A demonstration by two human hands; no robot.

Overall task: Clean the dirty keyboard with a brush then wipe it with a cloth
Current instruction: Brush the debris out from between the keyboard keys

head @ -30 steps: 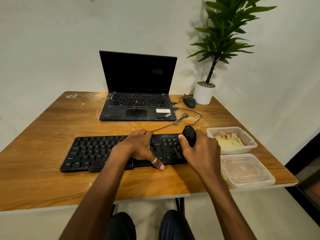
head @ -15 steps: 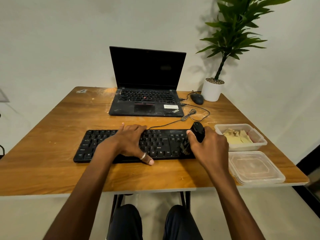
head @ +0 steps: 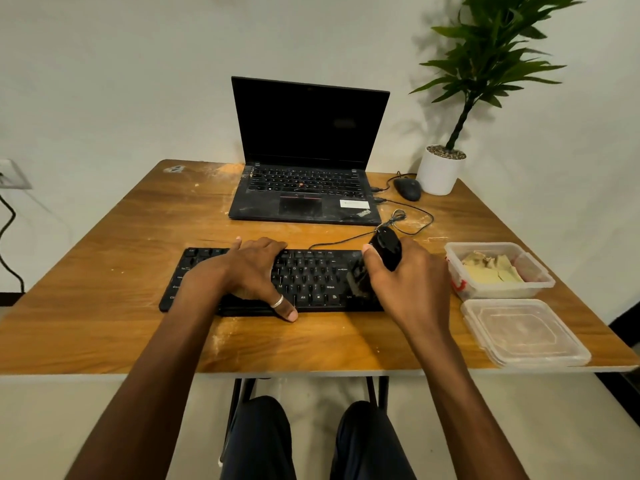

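- Head view: right hand (head: 405, 289) grips brush (head: 386, 249), bristles on right end of keyboard (head: 311, 278).
- Left hand (head: 252, 271) lies flat on keyboard's left half, holding nothing.
- Risk: hard strokes could flick dust onto cloth (head: 491, 270) right of keyboard.

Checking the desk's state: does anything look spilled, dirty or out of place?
Pale powder streaks the table left of the laptop and before the keyboard; the laptop's palm rest looks smudged too.

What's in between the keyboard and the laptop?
Mostly bare table; a thin black cable crosses it on the right. The head view shows this.
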